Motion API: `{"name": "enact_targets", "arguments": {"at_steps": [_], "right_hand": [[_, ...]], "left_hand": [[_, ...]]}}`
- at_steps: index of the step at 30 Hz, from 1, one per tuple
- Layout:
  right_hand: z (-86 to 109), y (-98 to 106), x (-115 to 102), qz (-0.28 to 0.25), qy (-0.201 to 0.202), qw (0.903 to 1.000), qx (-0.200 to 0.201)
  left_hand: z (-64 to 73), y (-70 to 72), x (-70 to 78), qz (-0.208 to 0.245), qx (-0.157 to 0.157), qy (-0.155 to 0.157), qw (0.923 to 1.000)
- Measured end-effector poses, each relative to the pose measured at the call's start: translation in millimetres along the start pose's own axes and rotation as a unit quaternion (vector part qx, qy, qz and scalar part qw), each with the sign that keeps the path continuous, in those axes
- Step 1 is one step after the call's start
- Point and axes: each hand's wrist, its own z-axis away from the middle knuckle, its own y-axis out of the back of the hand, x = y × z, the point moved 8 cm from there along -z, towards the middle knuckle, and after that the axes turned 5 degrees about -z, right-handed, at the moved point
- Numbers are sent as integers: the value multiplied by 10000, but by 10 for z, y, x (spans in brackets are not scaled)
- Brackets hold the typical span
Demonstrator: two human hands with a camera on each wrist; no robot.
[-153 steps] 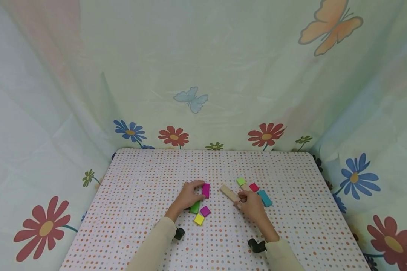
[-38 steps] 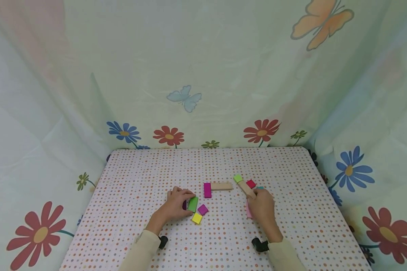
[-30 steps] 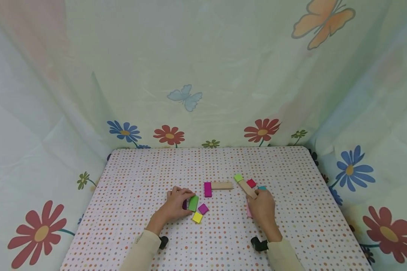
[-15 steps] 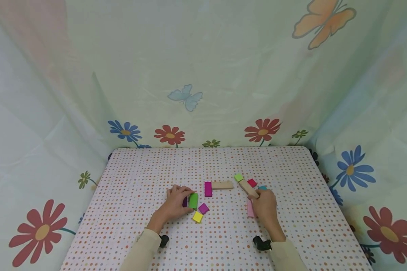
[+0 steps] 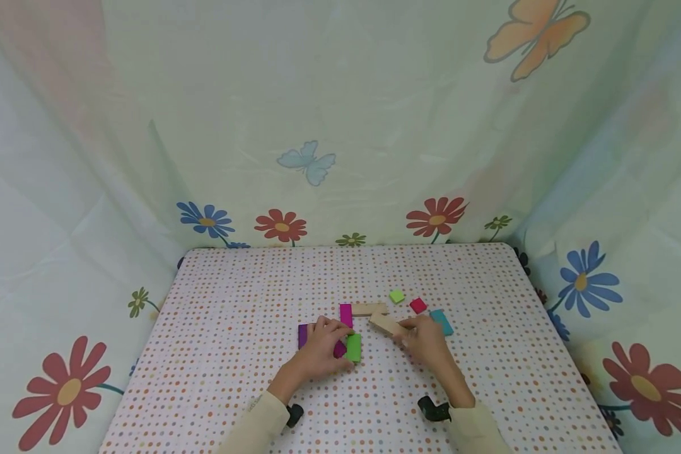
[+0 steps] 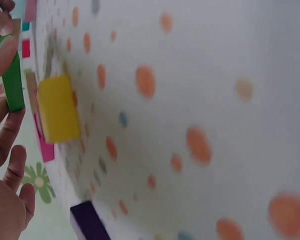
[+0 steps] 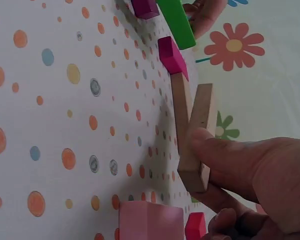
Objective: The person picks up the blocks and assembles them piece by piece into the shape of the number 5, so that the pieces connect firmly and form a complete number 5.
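Note:
My left hand point(image 5: 318, 353) pinches a green block point(image 5: 354, 348) between thumb and fingers, raised off the table in the left wrist view. My right hand point(image 5: 428, 340) grips a plain wooden block point(image 7: 202, 115) by one end, tilted above the table. Just beyond the hands, a magenta block point(image 5: 346, 314) and a second wooden block point(image 5: 369, 309) lie end to side in an L shape. Around the left hand are a dark purple block point(image 5: 302, 335), a small purple block point(image 5: 339, 349) and a yellow block point(image 6: 59, 109), which the hand hides in the head view.
A lime block point(image 5: 396, 296), a red block point(image 5: 418, 306) and a blue block point(image 5: 441, 322) lie to the right. A pink block point(image 7: 150, 221) sits near the right hand. The dotted table point(image 5: 250, 277) meets a flowered curtain point(image 5: 374, 126) behind.
The second wooden block came against the magenta block earlier. Since half a second ago, the left hand has carried the green block right, and the right hand has brought its wooden block left.

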Motion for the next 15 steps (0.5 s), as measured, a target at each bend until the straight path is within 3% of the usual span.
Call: {"name": "enact_targets", "arguments": {"at_steps": [6, 15], "right_hand": [[-4, -117, -47, 548, 622, 9961, -286], [41, -237, -57, 629, 565, 9939, -707]], "left_hand": [[2, -79, 17, -220, 118, 121, 9996], [54, -100, -77, -658, 296, 239, 9971]]}}
